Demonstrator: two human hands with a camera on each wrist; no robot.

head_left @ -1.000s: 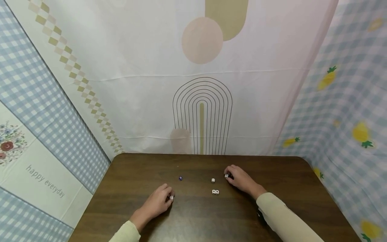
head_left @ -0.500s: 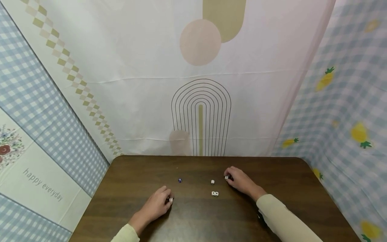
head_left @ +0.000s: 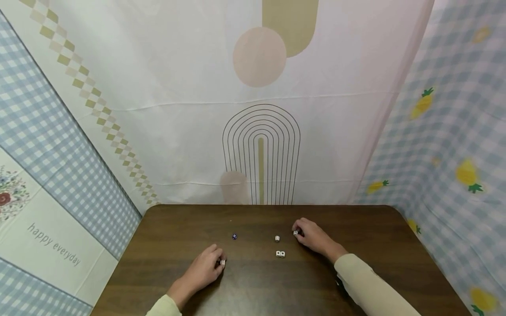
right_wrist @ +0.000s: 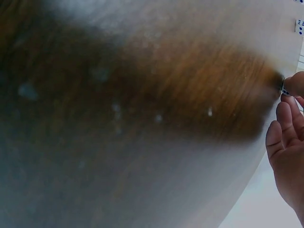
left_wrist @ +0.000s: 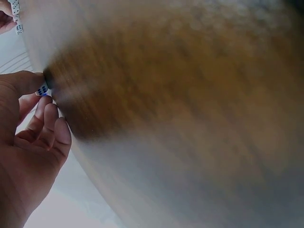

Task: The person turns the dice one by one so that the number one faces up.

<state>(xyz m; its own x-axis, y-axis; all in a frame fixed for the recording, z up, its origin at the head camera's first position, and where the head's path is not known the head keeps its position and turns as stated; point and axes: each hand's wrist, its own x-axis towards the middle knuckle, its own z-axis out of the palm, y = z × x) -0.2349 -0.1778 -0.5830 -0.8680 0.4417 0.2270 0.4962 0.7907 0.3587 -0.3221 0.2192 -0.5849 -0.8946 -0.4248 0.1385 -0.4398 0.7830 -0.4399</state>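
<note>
dice [head_left: 277,238]: six in head view only

The long sleeves [head_left: 367,281] are pale yellowish cream.

Stretching out as a dark brown wood-grained table [head_left: 257,289], rounding off at both far corners. Bearing a blue die [head_left: 234,236] left of centre, a white die [head_left: 277,238] farther right and, just nearer, two white dice [head_left: 282,254] sitting side by side, seemingly touching.
</note>
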